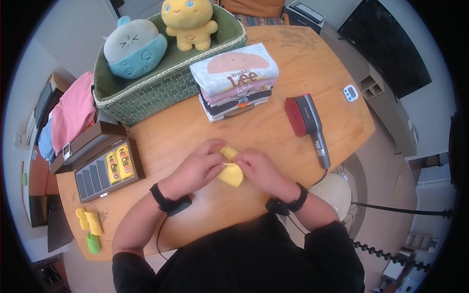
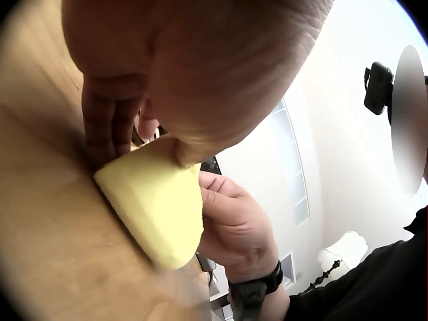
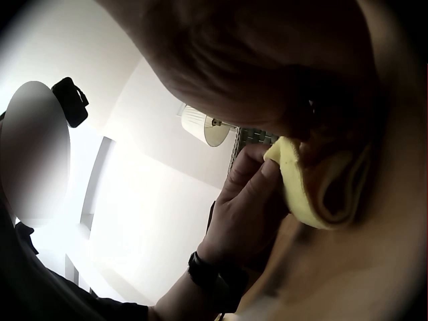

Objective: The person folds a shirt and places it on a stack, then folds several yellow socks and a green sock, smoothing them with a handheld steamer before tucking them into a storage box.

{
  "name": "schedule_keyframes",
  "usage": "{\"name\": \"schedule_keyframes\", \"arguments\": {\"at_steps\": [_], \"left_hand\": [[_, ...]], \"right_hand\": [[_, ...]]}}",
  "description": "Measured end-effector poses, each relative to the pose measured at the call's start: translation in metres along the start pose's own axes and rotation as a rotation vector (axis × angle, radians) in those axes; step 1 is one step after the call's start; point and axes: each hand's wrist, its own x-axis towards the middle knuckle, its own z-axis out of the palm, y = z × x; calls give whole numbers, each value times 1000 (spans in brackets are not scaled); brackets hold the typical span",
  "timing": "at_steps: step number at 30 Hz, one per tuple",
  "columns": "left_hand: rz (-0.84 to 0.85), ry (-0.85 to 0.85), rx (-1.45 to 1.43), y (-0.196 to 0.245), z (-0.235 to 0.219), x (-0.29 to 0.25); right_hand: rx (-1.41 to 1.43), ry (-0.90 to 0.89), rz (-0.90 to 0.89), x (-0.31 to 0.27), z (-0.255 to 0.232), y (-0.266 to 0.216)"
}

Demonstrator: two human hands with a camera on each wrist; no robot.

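Observation:
A small yellow folded cloth (image 1: 231, 176) is between both hands near the front middle of the table. My left hand (image 1: 194, 168) pinches its left side with thumb and fingers. At the other side, my right hand (image 1: 264, 172) holds the upper edge in its fingertips. In the left wrist view the cloth (image 2: 157, 204) shows a smooth, flat face with a rounded lower corner, close over the wood. Seen from the right wrist, the cloth (image 3: 297, 190) has a curled, layered end, partly hidden behind the right hand's fingers.
Ahead stand a green woven basket (image 1: 146, 95) with two plush toys and a stack of folded shirts (image 1: 237, 80). A divided box (image 1: 90, 178) holds yellow rolls. More rolls (image 1: 93, 223) lie front left. To the right are a brush-like appliance (image 1: 305, 119) and a timer (image 1: 350, 93).

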Motion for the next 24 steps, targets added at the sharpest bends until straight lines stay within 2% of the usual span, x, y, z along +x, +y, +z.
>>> {"name": "schedule_keyframes", "arguments": {"at_steps": [2,6,8,9,12,14,15,17,18,20,24], "left_hand": [[-29,-69,121,-1,6,1],[-97,-78,163,2,13,5],[-77,-58,205,4,14,7],[-77,-58,205,3,14,8],[27,-66,245,2,13,10],[-70,-197,297,8,7,9],[-71,-196,298,11,6,4],[-126,-188,210,19,8,-11],[-129,-189,209,21,8,-15],[-230,-101,76,23,6,-25],[-254,-111,-59,18,-4,-25]], "right_hand": [[-44,8,-35,-3,0,-3],[-12,22,-57,-14,1,-7],[-156,-5,49,-22,1,-35],[-156,-5,49,-24,5,-32],[-245,81,-29,-24,14,-16],[-333,47,-190,-18,9,-10],[-332,46,-191,-13,4,-6],[-469,-58,-351,3,-9,2],[-467,-60,-350,9,-13,3],[-429,-116,-469,17,-16,5],[-381,-114,-463,16,-10,6]]}}
